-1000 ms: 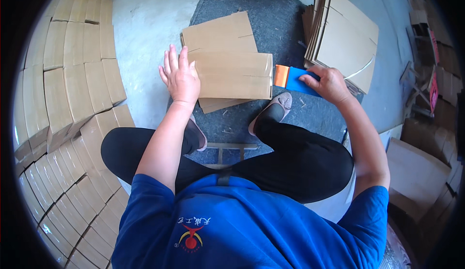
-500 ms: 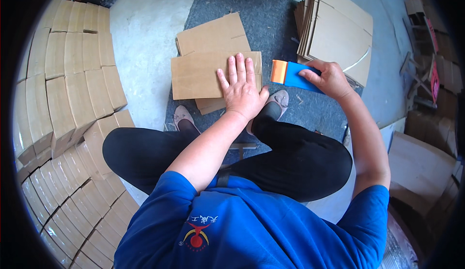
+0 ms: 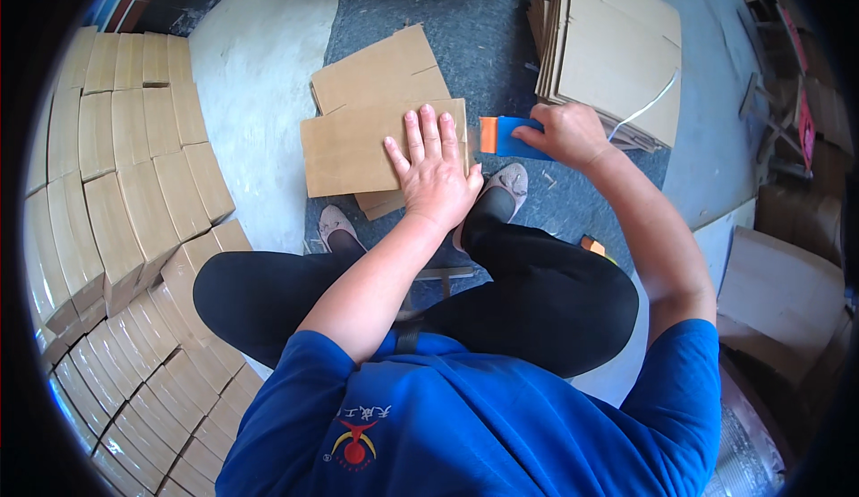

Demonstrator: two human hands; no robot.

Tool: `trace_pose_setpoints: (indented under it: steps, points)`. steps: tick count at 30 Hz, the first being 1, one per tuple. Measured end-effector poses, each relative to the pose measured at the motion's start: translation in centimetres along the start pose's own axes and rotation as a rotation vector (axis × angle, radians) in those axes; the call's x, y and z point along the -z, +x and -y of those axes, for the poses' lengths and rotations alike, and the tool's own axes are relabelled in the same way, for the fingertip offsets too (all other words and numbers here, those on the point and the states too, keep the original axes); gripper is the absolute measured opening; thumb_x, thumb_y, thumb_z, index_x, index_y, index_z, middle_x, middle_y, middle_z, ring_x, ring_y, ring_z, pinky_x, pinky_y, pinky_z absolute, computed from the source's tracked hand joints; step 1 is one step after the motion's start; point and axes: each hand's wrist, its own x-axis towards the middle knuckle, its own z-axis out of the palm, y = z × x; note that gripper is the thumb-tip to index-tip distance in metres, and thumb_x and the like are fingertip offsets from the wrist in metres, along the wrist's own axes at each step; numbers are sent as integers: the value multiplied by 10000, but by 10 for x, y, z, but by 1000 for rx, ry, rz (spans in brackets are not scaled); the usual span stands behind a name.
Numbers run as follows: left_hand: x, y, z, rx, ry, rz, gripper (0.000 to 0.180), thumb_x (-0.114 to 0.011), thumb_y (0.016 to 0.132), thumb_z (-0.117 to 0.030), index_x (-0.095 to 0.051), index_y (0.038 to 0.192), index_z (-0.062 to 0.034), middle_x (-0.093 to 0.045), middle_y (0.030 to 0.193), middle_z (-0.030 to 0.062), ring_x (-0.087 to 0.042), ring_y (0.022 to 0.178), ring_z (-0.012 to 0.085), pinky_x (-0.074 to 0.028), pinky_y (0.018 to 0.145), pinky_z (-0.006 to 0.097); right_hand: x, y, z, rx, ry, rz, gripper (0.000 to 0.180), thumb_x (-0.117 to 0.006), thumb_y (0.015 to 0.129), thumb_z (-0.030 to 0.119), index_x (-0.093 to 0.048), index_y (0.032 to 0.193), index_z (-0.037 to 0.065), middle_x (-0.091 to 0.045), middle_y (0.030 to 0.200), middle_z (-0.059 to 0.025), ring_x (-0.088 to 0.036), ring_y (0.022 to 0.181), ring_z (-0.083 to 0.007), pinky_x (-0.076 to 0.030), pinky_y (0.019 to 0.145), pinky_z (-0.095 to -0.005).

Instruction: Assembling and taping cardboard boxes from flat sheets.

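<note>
A flat, folded cardboard box [image 3: 349, 148] lies across another cardboard piece [image 3: 385, 72] in front of my feet. My left hand [image 3: 437, 175] rests flat on its right half, fingers spread, holding nothing. To the right, my right hand [image 3: 573, 135] grips a blue hand tool with an orange end [image 3: 489, 135]; its exact kind is not clear. The orange end points left at the box's right edge, with a small gap between them. My right palm covers the back part of the tool.
A stack of flattened cardboard [image 3: 617, 50] with a pale strap stands at the far right on a dark mat [image 3: 474, 23]. Bundled cartons [image 3: 148, 193] are piled along the left. A small orange item [image 3: 592, 245] shows beside my right knee.
My right hand has brought the tool a little left, closer to the box edge. My left hand stays pressed on the box. The whole view has shifted slightly.
</note>
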Motion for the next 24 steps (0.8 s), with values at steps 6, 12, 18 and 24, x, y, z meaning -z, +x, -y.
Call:
trace_pose_setpoints:
  steps: [6, 12, 18, 24]
  points:
    - [2, 1, 0, -53, -1, -24, 926, -703, 790, -409, -238, 1522, -86, -92, 1590, 241, -17, 1475, 439, -21, 1103, 704, 9, 12, 72, -78, -106, -47, 304, -668, 840, 378, -655, 803, 76, -687, 693, -120, -695, 673, -294, -552, 602, -411]
    - [0, 3, -3, -45, 58, -41, 1002, -755, 742, -415, -223, 1516, -67, -110, 1578, 261, -55, 1469, 447, -44, 1112, 687, -24, 9, 61, 99, -259, 41, 183, -599, 863, 243, -691, 909, 92, -737, 881, -92, -726, 815, -235, -547, 695, -406]
    - [3, 4, -7, -75, 59, -61, 1064, -798, 706, -403, -209, 1518, -50, -111, 1583, 249, -51, 1474, 433, -44, 1124, 672, -77, 3, 48, -109, -55, -20, 190, -594, 847, 246, -637, 863, 61, -716, 759, -117, -718, 671, -269, -556, 570, -393]
    - [-5, 6, -5, -58, 111, -32, 1079, -816, 693, -378, -199, 1520, -61, -94, 1586, 246, -45, 1475, 433, -57, 1125, 671, -99, 9, 68, 82, -141, 161, 549, -477, 905, 137, -383, 1405, -69, -718, 844, -148, -718, 736, -264, -549, 637, -409]
